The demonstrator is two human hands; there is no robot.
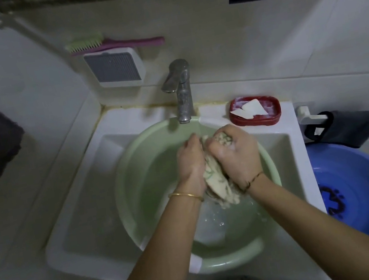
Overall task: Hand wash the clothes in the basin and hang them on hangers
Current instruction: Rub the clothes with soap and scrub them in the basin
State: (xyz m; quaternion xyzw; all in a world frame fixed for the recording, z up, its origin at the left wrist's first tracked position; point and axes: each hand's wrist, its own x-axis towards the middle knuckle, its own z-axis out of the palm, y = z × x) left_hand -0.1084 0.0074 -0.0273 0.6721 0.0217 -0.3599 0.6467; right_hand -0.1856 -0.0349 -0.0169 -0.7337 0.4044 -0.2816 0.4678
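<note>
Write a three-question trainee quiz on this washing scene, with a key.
1. True or false: both hands grip the patterned cloth over the green basin.
2. Which thing sits right of the faucet on the sink ledge? A) brush B) red soap dish C) towel
3. Fill in: beside the sink, on the person's right, stands a ___ basin.

Key: 1 true: left hand and right hand both hold it. 2 B, the red soap dish. 3 blue.
</note>
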